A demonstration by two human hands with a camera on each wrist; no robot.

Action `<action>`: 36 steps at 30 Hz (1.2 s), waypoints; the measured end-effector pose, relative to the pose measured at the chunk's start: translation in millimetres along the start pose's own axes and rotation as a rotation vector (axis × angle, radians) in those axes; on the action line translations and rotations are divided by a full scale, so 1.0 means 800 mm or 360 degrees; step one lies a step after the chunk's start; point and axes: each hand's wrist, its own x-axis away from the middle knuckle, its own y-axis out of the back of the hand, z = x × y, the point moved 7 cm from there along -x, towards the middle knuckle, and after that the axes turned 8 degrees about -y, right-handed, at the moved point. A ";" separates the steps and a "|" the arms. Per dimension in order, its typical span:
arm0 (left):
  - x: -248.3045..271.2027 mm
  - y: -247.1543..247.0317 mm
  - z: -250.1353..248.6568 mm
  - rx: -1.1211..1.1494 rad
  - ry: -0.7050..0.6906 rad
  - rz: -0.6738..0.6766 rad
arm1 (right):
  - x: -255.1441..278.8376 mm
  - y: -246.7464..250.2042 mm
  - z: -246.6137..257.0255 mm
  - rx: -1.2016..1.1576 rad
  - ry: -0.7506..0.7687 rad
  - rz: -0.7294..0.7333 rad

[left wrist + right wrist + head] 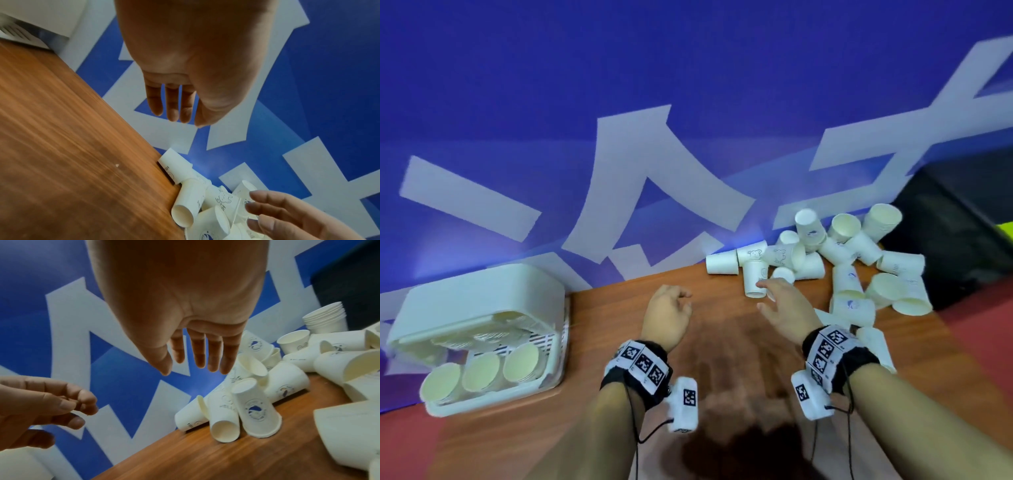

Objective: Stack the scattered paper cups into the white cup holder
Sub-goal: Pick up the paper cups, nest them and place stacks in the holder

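Observation:
The white cup holder (544, 308) stands at the table's left, lid tipped up, with rows of cups (482, 371) inside. Scattered white paper cups (839, 253) lie piled at the back right against the wall; the pile also shows in the right wrist view (255, 408) and the left wrist view (185, 209). My right hand (770, 294) (197, 360) hovers with straight, spread fingers just in front of the nearest cup (755, 277), holding nothing. My left hand (681, 298) (174, 110) hangs empty over the middle of the table, fingers relaxed.
The wooden table (722, 359) meets a blue wall with large white characters (654, 171). A nested stack of cups (327, 319) stands at the pile's far end beside a dark object (962, 222). More cups (873, 339) lie by my right wrist.

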 end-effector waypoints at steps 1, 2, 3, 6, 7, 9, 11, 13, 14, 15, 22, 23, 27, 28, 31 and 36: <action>-0.009 -0.012 -0.008 -0.0006 0.0000 0.0020 | -0.007 0.007 -0.015 -0.0016 -0.0020 -0.0013; -0.018 -0.024 -0.013 -0.0014 0.0007 0.0037 | -0.015 0.012 -0.028 -0.0022 -0.0038 -0.0016; -0.026 -0.034 -0.018 -0.0022 0.0015 0.0049 | -0.024 0.016 -0.040 -0.0016 -0.0053 -0.0010; -0.048 -0.062 -0.031 -0.0059 0.0025 0.0109 | -0.050 0.021 -0.070 0.0013 -0.0085 0.0026; -0.056 -0.071 -0.035 -0.0071 0.0011 0.0131 | -0.058 0.021 -0.077 0.0011 -0.0088 0.0032; -0.071 -0.086 -0.037 -0.0103 -0.0024 0.0181 | -0.073 0.019 -0.089 0.0016 -0.0098 0.0045; -0.086 -0.101 -0.034 -0.0137 -0.0018 0.0241 | -0.087 0.019 -0.100 0.0040 -0.0136 0.0035; -0.102 -0.112 -0.029 -0.0165 0.0005 0.0284 | -0.102 0.023 -0.110 0.0013 -0.0209 0.0007; -0.111 -0.118 -0.026 -0.0177 0.0010 0.0306 | -0.110 0.024 -0.115 -0.0003 -0.0233 -0.0006; -0.119 -0.123 -0.025 -0.0191 -0.0002 0.0328 | -0.117 0.024 -0.119 -0.0008 -0.0235 -0.0008; -0.170 -0.170 -0.020 -0.0405 -0.0134 0.0579 | -0.151 0.014 -0.125 0.0043 -0.0146 0.0127; -0.176 -0.176 -0.020 -0.0466 -0.0139 0.0620 | -0.153 0.014 -0.127 -0.0012 -0.0149 0.0121; -0.192 -0.196 -0.031 -0.0549 -0.0228 0.0769 | -0.158 0.017 -0.133 -0.0168 -0.0105 0.0060; -0.195 -0.199 -0.034 -0.0563 -0.0263 0.0785 | -0.157 0.020 -0.134 -0.0212 -0.0089 0.0015; -0.206 -0.203 -0.035 -0.0561 -0.0302 0.0743 | -0.156 0.030 -0.136 -0.0331 -0.0039 -0.0127; -0.214 -0.209 -0.035 -0.0726 -0.0214 0.0781 | -0.152 0.041 -0.137 -0.0446 0.0026 -0.0283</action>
